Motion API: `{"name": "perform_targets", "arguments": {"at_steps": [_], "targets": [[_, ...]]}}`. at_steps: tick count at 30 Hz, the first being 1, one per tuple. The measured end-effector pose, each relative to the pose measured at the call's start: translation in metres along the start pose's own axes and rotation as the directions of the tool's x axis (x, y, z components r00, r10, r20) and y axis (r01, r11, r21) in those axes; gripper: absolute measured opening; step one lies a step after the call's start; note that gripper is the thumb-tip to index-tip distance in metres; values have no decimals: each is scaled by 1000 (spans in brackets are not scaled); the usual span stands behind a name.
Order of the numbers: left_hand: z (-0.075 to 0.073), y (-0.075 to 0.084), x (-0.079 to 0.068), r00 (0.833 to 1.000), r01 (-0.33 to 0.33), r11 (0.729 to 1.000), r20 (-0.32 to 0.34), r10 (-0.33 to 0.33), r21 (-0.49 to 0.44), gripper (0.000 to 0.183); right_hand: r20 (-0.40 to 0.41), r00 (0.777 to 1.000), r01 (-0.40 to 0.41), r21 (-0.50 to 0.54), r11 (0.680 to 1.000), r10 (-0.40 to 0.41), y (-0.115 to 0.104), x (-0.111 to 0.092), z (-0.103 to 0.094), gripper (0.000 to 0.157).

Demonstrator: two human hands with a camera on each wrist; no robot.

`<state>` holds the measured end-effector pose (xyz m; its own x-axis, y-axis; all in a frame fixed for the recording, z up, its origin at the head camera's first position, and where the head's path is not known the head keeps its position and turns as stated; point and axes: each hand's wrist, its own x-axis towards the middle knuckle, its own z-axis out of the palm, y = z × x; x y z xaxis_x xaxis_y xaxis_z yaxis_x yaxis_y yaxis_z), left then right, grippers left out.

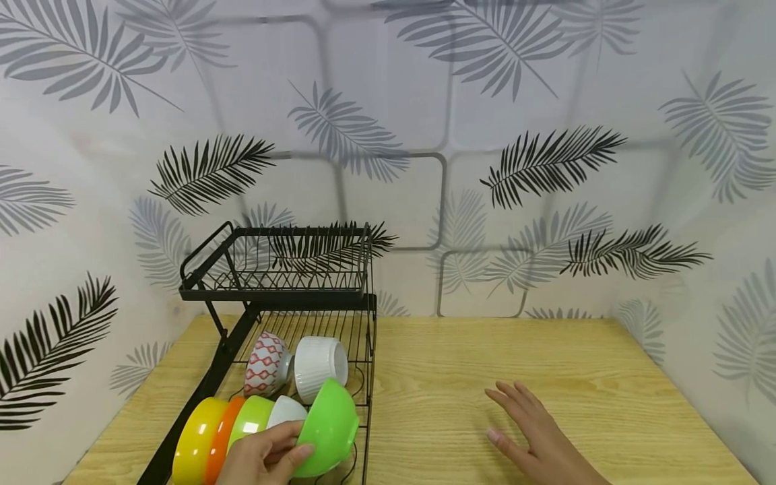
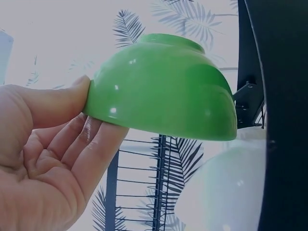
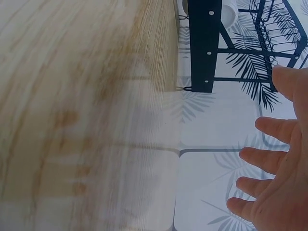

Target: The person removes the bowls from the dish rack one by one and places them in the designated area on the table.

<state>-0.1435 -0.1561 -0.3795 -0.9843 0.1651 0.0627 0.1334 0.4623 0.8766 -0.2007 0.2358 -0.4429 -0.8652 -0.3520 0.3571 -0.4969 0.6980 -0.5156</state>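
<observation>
A bright green bowl (image 1: pixel 329 431) is pinched at its rim between the thumb and fingers of my left hand (image 1: pixel 262 457). It is tilted on its side at the right of a row of bowls on the rack. In the left wrist view the thumb lies on the outside of the green bowl (image 2: pixel 163 91), with fingers under the rim. Beside it stand a white bowl (image 1: pixel 287 410), a lime bowl (image 1: pixel 250 421), an orange bowl (image 1: pixel 221 441) and a yellow bowl (image 1: pixel 197 438). My right hand (image 1: pixel 536 438) hovers over the table, fingers spread, holding nothing.
The black two-tier dish rack (image 1: pixel 273 295) stands at the left of the wooden table (image 1: pixel 461 377). Behind the row, a red-patterned bowl (image 1: pixel 265 366) and a white ribbed bowl (image 1: pixel 316 367) lie on their sides. A leaf-patterned wall (image 1: pixel 388 202) closes off the back.
</observation>
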Motion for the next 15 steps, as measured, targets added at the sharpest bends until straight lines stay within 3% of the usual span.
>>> {"name": "perform_targets", "arguments": {"at_steps": [5,10,13,15], "targets": [[1,3,-3,1000,-10,1000,-12,10,11,42,-1,1000,2,-5,1000,-2,0,1,1,51],[8,5,-5,995,-41,999,-84,44,29,34,-3,1000,9,-1,1000,-9,1,0,3,51],[13,5,-7,980,-137,988,-132,146,73,25,-2,1000,17,3,1000,-17,0,-1,4,51],[16,4,-7,957,-232,965,-148,248,120,19,-3,1000,27,1,1000,-27,0,-1,4,50]]}}
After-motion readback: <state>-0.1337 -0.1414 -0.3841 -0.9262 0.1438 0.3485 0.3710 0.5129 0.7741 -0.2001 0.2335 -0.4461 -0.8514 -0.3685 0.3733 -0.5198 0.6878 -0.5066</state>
